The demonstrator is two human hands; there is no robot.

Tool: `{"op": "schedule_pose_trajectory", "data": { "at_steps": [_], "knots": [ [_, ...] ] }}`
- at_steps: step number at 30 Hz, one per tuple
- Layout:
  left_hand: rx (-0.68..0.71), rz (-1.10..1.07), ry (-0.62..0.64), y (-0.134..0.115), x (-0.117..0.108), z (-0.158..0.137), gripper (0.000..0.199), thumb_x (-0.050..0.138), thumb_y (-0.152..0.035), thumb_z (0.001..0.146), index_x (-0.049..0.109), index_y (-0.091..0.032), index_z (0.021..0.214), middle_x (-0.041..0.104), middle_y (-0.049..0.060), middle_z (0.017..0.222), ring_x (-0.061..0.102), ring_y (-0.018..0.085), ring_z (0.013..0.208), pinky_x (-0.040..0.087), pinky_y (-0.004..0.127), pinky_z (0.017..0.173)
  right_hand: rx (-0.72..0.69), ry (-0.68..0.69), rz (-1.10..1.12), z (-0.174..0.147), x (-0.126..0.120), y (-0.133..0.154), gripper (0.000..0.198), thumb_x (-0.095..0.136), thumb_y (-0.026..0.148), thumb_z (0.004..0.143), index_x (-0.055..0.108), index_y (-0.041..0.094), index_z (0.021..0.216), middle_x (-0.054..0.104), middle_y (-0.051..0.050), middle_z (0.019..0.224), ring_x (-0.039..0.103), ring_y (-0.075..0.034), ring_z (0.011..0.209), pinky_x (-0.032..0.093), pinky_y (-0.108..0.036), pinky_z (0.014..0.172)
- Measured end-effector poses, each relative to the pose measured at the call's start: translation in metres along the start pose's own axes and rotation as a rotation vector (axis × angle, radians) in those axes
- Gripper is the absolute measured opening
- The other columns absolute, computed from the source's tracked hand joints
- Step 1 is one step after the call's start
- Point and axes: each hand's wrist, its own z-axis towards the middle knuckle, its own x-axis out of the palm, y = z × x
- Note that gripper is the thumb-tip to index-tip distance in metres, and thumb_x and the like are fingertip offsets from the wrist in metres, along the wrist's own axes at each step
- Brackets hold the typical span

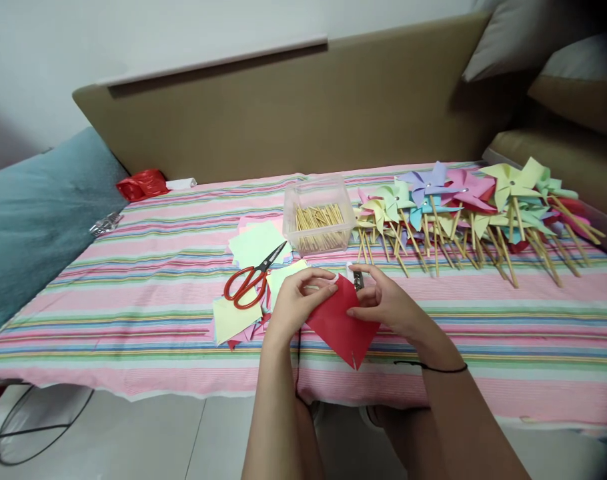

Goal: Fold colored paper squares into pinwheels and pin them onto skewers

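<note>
A red paper square (342,322) with a slit at its lowest corner is held between my two hands. My left hand (303,297) pinches its upper left edge with thumb and fingers. On the other side, my right hand (381,300) grips the right edge, thumb on top. A small dark metallic object (358,280) shows beside the right fingers; I cannot tell what it is. Scissors with red handles (248,283) lie just left of my left hand, on stacked pastel paper squares (256,245).
A clear plastic box (317,245) of short wooden sticks stands behind my hands. Many finished paper pinwheels (463,193) lie at the right. A red plastic bag (142,185) and a blue cushion (48,220) are at the left, on a striped cloth (133,300).
</note>
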Motion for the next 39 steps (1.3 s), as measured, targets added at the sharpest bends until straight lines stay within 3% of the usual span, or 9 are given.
{"op": "schedule_pose_trajectory", "data": {
  "at_steps": [4, 13, 22, 39],
  "knots": [
    [0.081, -0.018, 0.070, -0.002, 0.003, 0.001, 0.012, 0.073, -0.027, 0.070, 0.074, -0.019, 0.079, 0.068, 0.010, 0.105, 0.062, 0.023, 0.097, 0.048, 0.030, 0.080, -0.008, -0.051, -0.013, 0.002, 0.000, -0.001, 0.070, 0.077, 0.021, 0.062, 0.041, 0.026, 0.122, 0.070, 0.003, 0.069, 0.067, -0.020, 0.061, 0.047, -0.026, 0.053],
    [0.068, 0.011, 0.132, 0.000, 0.002, 0.002, 0.011, 0.069, -0.029, 0.075, 0.074, -0.019, 0.073, 0.068, 0.010, 0.102, 0.061, 0.023, 0.102, 0.045, 0.032, 0.088, -0.020, -0.083, 0.034, 0.004, -0.002, -0.001, 0.068, 0.077, 0.021, 0.062, 0.042, 0.026, 0.120, 0.070, 0.003, 0.066, 0.069, -0.021, 0.064, 0.049, -0.028, 0.056],
    [-0.067, -0.027, 0.146, 0.008, 0.001, 0.002, 0.020, 0.077, -0.025, 0.065, 0.068, -0.017, 0.081, 0.069, 0.006, 0.088, 0.063, 0.017, 0.076, 0.046, 0.026, 0.066, -0.011, -0.071, 0.079, 0.004, 0.000, 0.003, 0.072, 0.078, 0.021, 0.057, 0.041, 0.024, 0.119, 0.072, 0.002, 0.067, 0.069, -0.021, 0.062, 0.050, -0.029, 0.057],
    [-0.006, 0.060, 0.058, 0.009, 0.004, 0.006, 0.015, 0.076, -0.018, 0.062, 0.069, -0.016, 0.074, 0.070, 0.004, 0.080, 0.062, 0.015, 0.073, 0.046, 0.024, 0.066, -0.012, -0.125, 0.057, 0.008, 0.003, -0.002, 0.073, 0.079, 0.023, 0.059, 0.039, 0.026, 0.121, 0.072, 0.002, 0.066, 0.068, -0.020, 0.063, 0.050, -0.029, 0.058]
  ]
}}
